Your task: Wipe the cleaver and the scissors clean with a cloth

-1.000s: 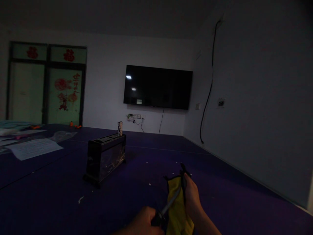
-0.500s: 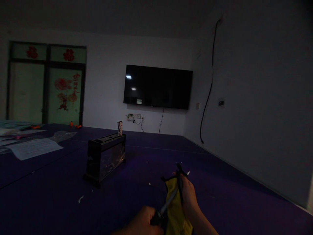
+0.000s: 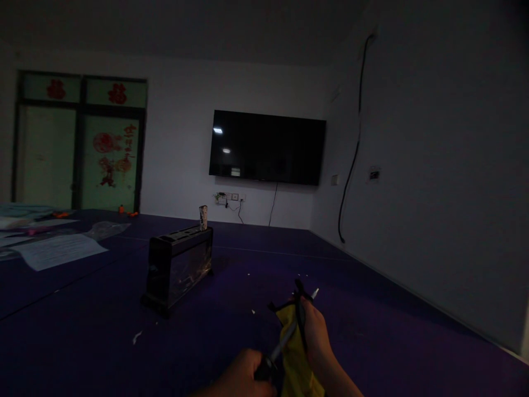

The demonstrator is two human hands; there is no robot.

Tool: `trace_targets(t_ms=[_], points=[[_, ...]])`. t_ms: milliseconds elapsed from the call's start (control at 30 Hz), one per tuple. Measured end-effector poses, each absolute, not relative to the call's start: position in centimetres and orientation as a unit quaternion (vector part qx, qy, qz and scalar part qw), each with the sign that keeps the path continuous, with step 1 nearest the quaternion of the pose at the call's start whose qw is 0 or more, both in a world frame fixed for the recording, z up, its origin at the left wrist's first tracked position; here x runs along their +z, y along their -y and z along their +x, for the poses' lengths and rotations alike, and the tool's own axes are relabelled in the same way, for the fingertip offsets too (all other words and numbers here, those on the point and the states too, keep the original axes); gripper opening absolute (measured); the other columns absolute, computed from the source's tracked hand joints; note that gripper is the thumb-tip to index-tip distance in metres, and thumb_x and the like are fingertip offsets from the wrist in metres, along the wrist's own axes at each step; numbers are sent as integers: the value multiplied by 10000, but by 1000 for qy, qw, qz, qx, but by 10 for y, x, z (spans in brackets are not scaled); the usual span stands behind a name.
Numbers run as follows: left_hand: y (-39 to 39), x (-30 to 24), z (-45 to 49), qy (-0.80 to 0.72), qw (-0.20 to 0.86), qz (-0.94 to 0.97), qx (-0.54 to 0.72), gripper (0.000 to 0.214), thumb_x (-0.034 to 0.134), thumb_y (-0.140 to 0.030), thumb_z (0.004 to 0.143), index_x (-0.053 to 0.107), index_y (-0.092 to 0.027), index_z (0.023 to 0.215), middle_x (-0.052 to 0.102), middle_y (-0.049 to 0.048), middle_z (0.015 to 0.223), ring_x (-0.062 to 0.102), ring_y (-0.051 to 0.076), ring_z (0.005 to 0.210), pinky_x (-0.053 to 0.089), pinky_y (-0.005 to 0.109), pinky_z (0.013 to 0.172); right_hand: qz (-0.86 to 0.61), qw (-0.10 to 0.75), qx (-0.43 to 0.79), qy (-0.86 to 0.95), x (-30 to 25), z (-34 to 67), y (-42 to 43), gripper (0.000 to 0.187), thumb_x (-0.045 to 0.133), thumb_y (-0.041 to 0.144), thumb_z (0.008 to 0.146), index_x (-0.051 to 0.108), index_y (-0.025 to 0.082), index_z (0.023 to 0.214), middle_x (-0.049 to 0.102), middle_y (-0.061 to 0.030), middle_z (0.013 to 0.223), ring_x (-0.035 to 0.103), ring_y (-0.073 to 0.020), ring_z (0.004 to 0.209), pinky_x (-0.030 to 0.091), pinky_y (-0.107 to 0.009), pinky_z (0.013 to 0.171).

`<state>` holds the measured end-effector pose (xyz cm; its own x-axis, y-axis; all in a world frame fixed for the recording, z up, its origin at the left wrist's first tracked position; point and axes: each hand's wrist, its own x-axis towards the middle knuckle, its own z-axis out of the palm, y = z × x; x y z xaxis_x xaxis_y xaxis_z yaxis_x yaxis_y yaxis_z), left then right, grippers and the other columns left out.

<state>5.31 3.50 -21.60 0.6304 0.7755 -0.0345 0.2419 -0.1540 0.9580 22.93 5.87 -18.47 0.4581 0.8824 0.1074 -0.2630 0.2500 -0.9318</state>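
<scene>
My left hand is closed around the dark handle of a knife, at the bottom middle of the view. The blade runs up and to the right into a yellow cloth. My right hand grips that cloth, folded around the blade, and the blade's tip shows just past it. Both hands hover low over the purple surface. A black knife block with a clear front stands to the upper left of my hands. One pale handle sticks up from its far end.
White paper sheets and a clear plastic bag lie at the far left. A dark television hangs on the back wall. The right wall runs close along the surface's right edge. Small white scraps dot the surface.
My right hand and the cloth have slid a little up and left along the blade. The left hand has stayed nearly still on the handle.
</scene>
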Motion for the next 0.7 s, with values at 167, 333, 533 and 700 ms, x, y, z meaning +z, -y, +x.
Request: trace_targets(t_ms=[167,333,533,700], points=[[-37,-217,54,-354,543,724,235,97,534,-150,543,439,-168,537,334,-77,486,290,49,455,165,199,423,-470,721,376,342,-187,231,-61,360,628,503,601,626,150,674,561,27,480,526,-163,478,399,-257,478],[-35,-213,53,-344,541,729,240,83,529,-176,562,446,-167,560,328,-75,508,279,50,466,165,200,425,-469,724,373,341,-183,231,-60,368,625,498,598,633,145,701,603,14,545,558,-173,540,420,-259,527],[-36,-213,53,-347,532,740,222,90,514,-166,554,425,-175,548,316,-77,506,268,52,466,164,208,429,-471,725,393,311,-176,236,-55,386,590,513,629,628,148,748,619,-3,556,582,-192,532,418,-270,486],[-38,-219,53,-353,519,745,226,123,523,-166,543,401,-177,532,307,-79,503,261,50,470,150,210,434,-489,733,382,279,-173,246,-56,358,576,498,637,608,155,735,615,-1,543,592,-203,558,423,-275,496]])
